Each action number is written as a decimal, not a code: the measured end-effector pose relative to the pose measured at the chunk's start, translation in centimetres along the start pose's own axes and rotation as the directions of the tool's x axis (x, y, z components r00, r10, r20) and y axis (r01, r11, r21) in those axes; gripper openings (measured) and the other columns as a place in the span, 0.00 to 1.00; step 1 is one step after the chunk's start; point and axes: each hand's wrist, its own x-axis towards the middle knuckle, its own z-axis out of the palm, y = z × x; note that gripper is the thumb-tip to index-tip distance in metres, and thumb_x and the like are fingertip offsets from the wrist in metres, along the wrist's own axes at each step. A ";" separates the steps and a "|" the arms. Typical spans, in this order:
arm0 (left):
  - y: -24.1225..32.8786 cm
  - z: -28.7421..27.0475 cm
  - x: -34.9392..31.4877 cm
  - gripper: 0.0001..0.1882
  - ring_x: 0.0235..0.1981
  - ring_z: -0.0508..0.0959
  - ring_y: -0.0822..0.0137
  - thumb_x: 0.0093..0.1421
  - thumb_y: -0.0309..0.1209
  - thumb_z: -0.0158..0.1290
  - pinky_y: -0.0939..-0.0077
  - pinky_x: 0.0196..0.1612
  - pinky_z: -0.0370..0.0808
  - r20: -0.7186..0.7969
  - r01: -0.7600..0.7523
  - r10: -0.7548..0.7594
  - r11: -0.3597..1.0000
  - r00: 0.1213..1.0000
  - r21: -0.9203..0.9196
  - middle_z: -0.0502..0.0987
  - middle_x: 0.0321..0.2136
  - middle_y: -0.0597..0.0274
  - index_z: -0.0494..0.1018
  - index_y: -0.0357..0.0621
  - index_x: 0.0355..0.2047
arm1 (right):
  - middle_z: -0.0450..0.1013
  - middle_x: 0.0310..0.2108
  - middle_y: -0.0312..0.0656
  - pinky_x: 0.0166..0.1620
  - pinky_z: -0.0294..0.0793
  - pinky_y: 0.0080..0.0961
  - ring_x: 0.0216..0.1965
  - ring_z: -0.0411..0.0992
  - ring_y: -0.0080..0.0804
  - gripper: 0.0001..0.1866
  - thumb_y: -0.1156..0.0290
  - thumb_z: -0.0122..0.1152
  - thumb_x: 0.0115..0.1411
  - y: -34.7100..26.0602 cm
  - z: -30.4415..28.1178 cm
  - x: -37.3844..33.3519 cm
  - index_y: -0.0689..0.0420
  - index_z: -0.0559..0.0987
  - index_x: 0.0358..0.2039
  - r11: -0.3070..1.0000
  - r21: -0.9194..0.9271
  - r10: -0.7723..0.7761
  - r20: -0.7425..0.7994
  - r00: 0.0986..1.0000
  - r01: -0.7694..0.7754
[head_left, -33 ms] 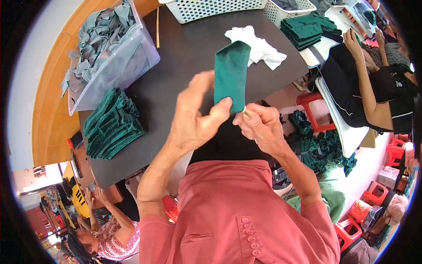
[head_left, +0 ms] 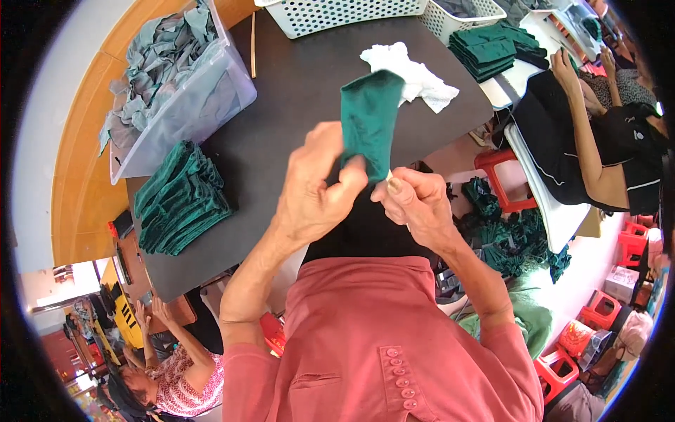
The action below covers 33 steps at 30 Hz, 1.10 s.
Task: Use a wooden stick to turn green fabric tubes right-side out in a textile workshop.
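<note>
A flat strip of dark green velvet cloth (head_left: 373, 116) stands up between my hands above the near edge of the dark table. My left hand (head_left: 313, 186) is closed on its lower left edge, with the thumb on the front and the other fingers partly behind. At the lower right corner my right hand (head_left: 420, 204) pinches the cloth between thumb and finger. A tiny pale bit shows at that pinch, too small to name. Behind the strip a crumpled white cloth (head_left: 429, 84) lies on the table. Left of my left hand is a stack of folded green velvet pieces (head_left: 181, 200).
A clear plastic bin (head_left: 204, 105) heaped with grey-green cloth stands at the left. White perforated baskets (head_left: 337, 17) line the far edge. Green piles (head_left: 485, 53) lie at the far right. A red stool (head_left: 503, 179) and people at work are on both sides.
My left fingers and thumb have curled in more tightly on the strip's edge. The strip's top has dipped slightly and shifted a little right. My right hand has barely moved.
</note>
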 end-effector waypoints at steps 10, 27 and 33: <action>-1.4 1.1 -2.0 0.04 0.19 0.65 0.52 0.49 0.19 0.42 0.64 0.31 0.67 0.081 0.146 -0.142 0.988 0.987 -0.052 0.66 0.17 0.51 0.62 0.35 0.19 | 0.61 0.17 0.27 0.21 0.53 0.13 0.19 0.55 0.12 0.15 0.64 0.54 0.63 1.4 1.5 0.9 0.63 0.76 0.27 0.904 -0.369 -0.305 -0.198 0.931 0.217; -0.5 -1.7 -0.5 0.08 0.20 0.62 0.78 0.54 0.25 0.41 0.77 0.24 0.62 -0.030 0.234 -0.235 0.971 0.971 -0.046 0.64 0.17 0.67 0.69 0.36 0.28 | 0.62 0.16 0.29 0.21 0.56 0.16 0.19 0.56 0.13 0.12 0.67 0.57 0.61 2.5 1.3 0.1 0.65 0.77 0.28 0.875 -0.448 -0.285 -0.171 0.943 0.183; -0.6 -1.1 -1.5 0.07 0.18 0.60 0.77 0.53 0.25 0.42 0.76 0.23 0.60 -0.013 0.274 -0.275 0.960 0.961 -0.067 0.61 0.14 0.66 0.64 0.35 0.21 | 0.60 0.16 0.28 0.21 0.55 0.16 0.19 0.57 0.13 0.13 0.67 0.56 0.61 2.6 1.0 0.1 0.65 0.77 0.29 0.875 -0.455 -0.275 -0.184 0.944 0.166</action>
